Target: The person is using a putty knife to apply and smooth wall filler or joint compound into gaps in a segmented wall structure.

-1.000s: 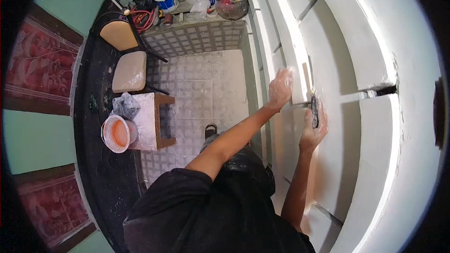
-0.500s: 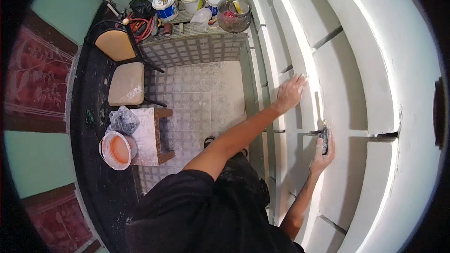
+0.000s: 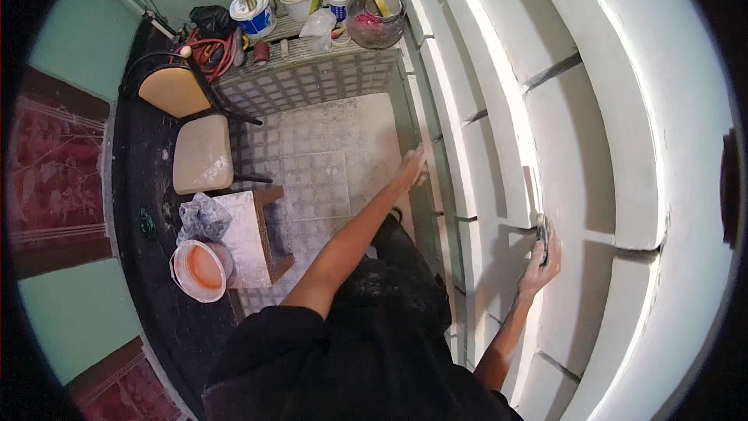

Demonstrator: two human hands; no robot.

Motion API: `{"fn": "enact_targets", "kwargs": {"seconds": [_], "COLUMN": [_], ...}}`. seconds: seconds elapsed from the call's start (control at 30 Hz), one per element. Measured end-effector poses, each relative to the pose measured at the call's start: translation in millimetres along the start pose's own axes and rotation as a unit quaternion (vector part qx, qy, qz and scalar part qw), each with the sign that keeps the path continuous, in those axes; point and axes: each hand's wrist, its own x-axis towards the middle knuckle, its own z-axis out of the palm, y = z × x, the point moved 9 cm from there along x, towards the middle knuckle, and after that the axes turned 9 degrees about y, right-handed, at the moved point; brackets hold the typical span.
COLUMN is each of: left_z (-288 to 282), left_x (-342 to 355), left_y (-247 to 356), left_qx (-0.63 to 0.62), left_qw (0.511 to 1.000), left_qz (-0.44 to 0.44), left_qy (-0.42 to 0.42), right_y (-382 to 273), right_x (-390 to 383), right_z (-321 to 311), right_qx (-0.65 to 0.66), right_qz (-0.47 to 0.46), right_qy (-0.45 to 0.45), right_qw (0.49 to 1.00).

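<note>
My right hand (image 3: 539,267) grips a dark-handled hand tool (image 3: 543,232) against the edge of a white ledge (image 3: 510,132) on the right, where a narrow pale strip runs up from the tool. I cannot make out whether that strip is its blade. My left hand (image 3: 414,162) is away to the upper left, near a lower white strip, with its fingers loosely apart and nothing visible in them. More white ledges (image 3: 631,125) with dark gaps curve along the right side.
A chair (image 3: 201,152) and a low stool (image 3: 253,257) stand left, the stool carrying a crumpled bag (image 3: 202,214) beside an orange-stained bucket (image 3: 201,271). Paint tubs (image 3: 253,12), a red hose (image 3: 209,57) and a round container (image 3: 375,27) crowd a shelf at the back.
My left hand has left the ledge near my right hand and moved down-left toward a lower strip. The right hand and tool sit lower in the picture; the view has shifted somewhat.
</note>
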Motion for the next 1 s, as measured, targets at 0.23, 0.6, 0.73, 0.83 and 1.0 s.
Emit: {"fn": "enact_targets", "kwargs": {"seconds": [0.23, 0.6, 0.73, 0.83, 1.0], "left_z": [-74.5, 87.4, 115.5, 128.8, 144.5], "left_x": [-16.7, -109.1, -111.0, -91.9, -85.4], "left_y": [57.9, 252.6, 269.3, 261.2, 267.1], "left_qx": [0.269, 0.147, 0.152, 0.170, 0.242], "left_qw": [0.947, 0.840, 0.801, 0.822, 0.778], "left_qz": [0.165, 0.521, 0.579, 0.538, 0.573], "left_qy": [0.059, 0.025, -0.021, -0.078, -0.093], "right_y": [-29.3, -52.2, -75.8, -80.1, -82.5], "right_x": [26.5, 117.9, 134.5, 133.8, 131.5], "right_z": [49.5, 187.8, 209.5, 228.2, 235.4], "right_qx": [0.059, 0.188, 0.138, 0.110, 0.057], "right_qz": [0.132, 0.168, 0.136, 0.049, 0.078], "right_qy": [0.005, -0.144, -0.136, -0.129, -0.147], "right_qw": [0.989, 0.957, 0.972, 0.984, 0.984]}}
